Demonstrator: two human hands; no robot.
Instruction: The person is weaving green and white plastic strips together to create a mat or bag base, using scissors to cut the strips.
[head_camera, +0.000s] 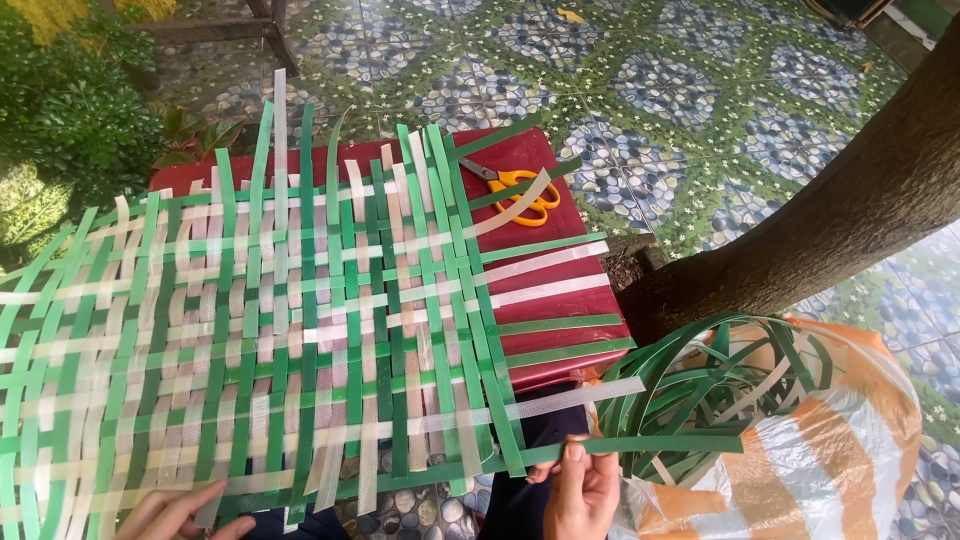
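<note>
Green and white strips already woven into a broad mat (280, 330) over red table (560, 300); near rows unfinished. Right hand (583, 490) pinching green strip (640, 447) at near-right edge, left hand (175, 512) flat on near-left edge, holding nothing. Spare strips (700, 385) right, scissors (520, 190) far

Floor (700, 110): tiled, blue pebble and green leaf pattern
Tree trunk (840, 220): brown, leaning, right side
Shrubs (60, 130): green, upper left
Light: daylight, outdoors
</note>
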